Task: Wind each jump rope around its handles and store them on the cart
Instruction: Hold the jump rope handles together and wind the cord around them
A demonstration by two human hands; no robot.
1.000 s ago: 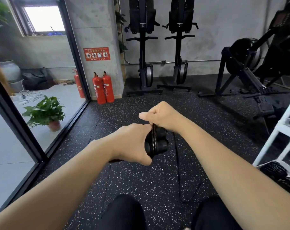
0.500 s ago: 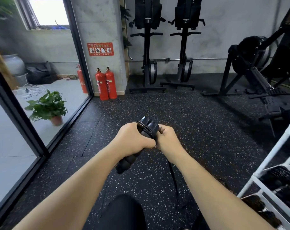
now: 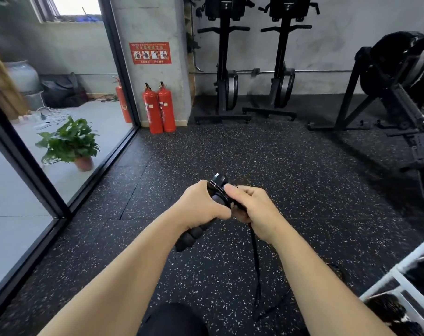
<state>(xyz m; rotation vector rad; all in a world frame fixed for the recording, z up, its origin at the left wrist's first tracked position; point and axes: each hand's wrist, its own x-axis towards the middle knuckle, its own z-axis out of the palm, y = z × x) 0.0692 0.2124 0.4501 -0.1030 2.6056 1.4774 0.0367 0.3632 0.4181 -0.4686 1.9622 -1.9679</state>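
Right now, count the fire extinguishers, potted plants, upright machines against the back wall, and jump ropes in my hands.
Fire extinguishers: 3
Potted plants: 1
Upright machines: 2
Jump ropes in hand: 1
Total: 7

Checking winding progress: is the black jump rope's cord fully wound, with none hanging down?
No, a length of black cord hangs from the right hand to the speckled floor.

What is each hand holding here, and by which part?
The left hand grips the jump rope handles around their upper half. The right hand pinches the rope close to the handles' tops; the rest hangs to the floor.
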